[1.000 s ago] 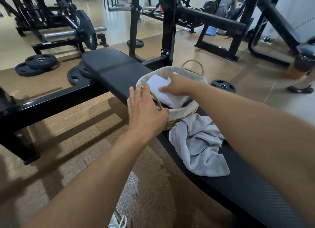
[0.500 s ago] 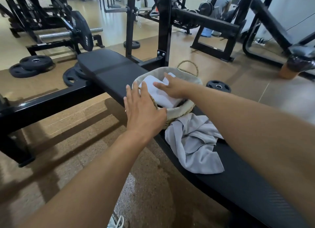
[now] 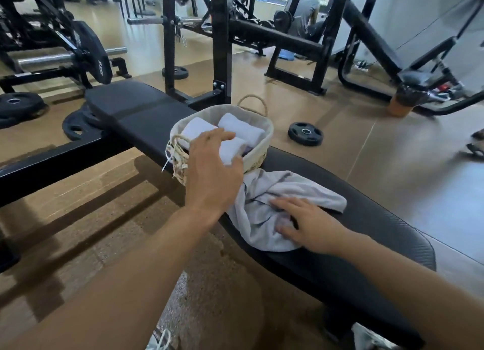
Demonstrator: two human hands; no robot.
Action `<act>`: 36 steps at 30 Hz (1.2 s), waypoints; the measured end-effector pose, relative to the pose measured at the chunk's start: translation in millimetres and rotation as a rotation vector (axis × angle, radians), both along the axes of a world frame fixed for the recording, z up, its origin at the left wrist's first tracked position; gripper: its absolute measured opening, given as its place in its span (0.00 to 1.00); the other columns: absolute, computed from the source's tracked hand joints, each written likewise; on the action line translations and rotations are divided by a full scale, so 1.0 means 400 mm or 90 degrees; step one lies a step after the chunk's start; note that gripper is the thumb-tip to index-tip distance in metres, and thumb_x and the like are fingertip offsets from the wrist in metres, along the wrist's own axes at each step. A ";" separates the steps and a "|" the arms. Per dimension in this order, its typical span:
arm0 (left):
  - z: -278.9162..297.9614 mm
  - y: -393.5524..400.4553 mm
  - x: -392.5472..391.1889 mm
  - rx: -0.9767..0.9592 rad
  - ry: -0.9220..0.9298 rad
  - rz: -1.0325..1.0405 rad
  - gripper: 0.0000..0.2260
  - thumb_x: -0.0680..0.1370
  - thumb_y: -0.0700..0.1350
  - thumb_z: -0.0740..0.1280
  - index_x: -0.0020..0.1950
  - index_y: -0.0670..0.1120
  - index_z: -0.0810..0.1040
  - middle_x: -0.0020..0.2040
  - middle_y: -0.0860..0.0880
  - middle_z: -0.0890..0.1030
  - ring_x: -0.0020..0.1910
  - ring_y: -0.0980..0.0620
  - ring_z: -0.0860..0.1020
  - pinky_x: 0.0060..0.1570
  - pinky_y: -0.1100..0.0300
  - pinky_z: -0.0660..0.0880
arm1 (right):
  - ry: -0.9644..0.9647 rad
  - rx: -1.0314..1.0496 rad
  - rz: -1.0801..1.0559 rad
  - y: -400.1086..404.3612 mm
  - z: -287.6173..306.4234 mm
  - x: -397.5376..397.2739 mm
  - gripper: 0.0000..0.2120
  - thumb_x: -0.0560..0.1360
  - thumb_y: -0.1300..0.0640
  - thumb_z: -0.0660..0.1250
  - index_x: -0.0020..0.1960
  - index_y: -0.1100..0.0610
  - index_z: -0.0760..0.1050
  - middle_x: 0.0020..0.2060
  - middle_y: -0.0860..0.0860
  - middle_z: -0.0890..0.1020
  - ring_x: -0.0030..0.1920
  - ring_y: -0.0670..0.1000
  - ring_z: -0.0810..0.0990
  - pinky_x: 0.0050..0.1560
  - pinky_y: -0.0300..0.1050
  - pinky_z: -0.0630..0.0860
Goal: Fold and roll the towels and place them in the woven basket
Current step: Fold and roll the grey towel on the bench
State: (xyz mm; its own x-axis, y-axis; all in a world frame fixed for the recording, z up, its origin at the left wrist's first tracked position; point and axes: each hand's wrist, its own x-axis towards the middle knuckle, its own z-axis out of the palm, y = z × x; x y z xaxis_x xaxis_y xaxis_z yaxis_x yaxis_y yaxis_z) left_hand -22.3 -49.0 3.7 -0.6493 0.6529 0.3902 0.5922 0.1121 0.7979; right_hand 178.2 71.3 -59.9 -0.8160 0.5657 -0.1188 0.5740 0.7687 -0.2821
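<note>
From the head camera, looking down, a long black counter (image 3: 327, 250) runs from the upper left of the frame to the lower right. The woven basket (image 3: 258, 161) sits on it, near the middle of the frame. It has a pale cloth lining and rope handles.

Inside the basket are white rolled towels (image 3: 243, 129), lying side by side. I can count at least two, maybe three. Something dark purple peeks out under them, but I cannot tell what it is.

The left hand (image 3: 212, 169) is over the near edge of the basket. Its fingers are straight and loose, reaching toward the rolls, and it holds nothing. I cannot tell if the fingertips touch a towel.

Just below the basket in the frame lies a grey towel (image 3: 264, 213), all crumpled on the counter. One edge reaches the basket. The right hand (image 3: 311, 226) rests flat on it, fingers spread, not gripping.

I think the white rolls are done and the grey towel is next. It is not folded yet. The next move looks like this: both hands should pull the grey towel out flat on the counter, smooth it, fold it, and roll it tight. There seems to be little room left in the basket, so the roll may need to be small.
</note>
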 end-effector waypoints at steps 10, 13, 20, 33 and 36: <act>-0.115 0.018 0.085 -0.440 0.134 -0.134 0.20 0.74 0.51 0.69 0.64 0.49 0.70 0.60 0.47 0.74 0.59 0.44 0.74 0.54 0.50 0.73 | -0.057 0.165 0.038 -0.086 -0.031 0.027 0.13 0.80 0.48 0.60 0.61 0.54 0.72 0.55 0.53 0.76 0.56 0.56 0.74 0.50 0.51 0.75; -0.126 0.028 0.097 -0.372 0.119 -0.159 0.21 0.75 0.47 0.70 0.66 0.48 0.71 0.62 0.46 0.72 0.61 0.45 0.74 0.57 0.52 0.71 | -0.087 0.130 0.037 -0.126 -0.001 0.065 0.09 0.80 0.49 0.59 0.55 0.53 0.72 0.48 0.50 0.77 0.47 0.54 0.76 0.38 0.49 0.67; -0.171 0.040 0.138 -0.348 0.064 -0.261 0.19 0.75 0.47 0.73 0.63 0.52 0.73 0.61 0.52 0.75 0.58 0.51 0.75 0.56 0.54 0.75 | -0.075 -0.031 -0.023 -0.158 0.041 0.181 0.06 0.77 0.43 0.60 0.48 0.45 0.71 0.39 0.44 0.79 0.37 0.45 0.75 0.39 0.46 0.74; -0.193 0.088 0.134 -0.236 -0.396 -0.177 0.13 0.76 0.34 0.69 0.52 0.51 0.81 0.48 0.51 0.86 0.53 0.49 0.83 0.53 0.51 0.81 | -0.083 -0.007 -0.014 -0.124 0.014 0.265 0.39 0.69 0.33 0.72 0.75 0.39 0.60 0.72 0.40 0.66 0.70 0.47 0.64 0.68 0.45 0.65; -0.201 0.093 0.126 -0.225 -0.380 -0.158 0.11 0.77 0.38 0.71 0.52 0.54 0.80 0.48 0.53 0.86 0.52 0.49 0.83 0.55 0.47 0.81 | -0.071 -0.021 -0.029 -0.123 0.009 0.268 0.28 0.72 0.41 0.71 0.70 0.41 0.67 0.69 0.40 0.70 0.68 0.47 0.68 0.66 0.46 0.69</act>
State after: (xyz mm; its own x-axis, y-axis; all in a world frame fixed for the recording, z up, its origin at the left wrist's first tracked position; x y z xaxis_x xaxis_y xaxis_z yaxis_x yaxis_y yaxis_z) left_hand 27.9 -11.8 -76.6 -0.5023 0.8293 -0.2449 0.1091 0.3417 0.9334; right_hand 285.4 22.0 -56.4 -0.7703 0.5960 -0.2269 0.6373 0.7327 -0.2388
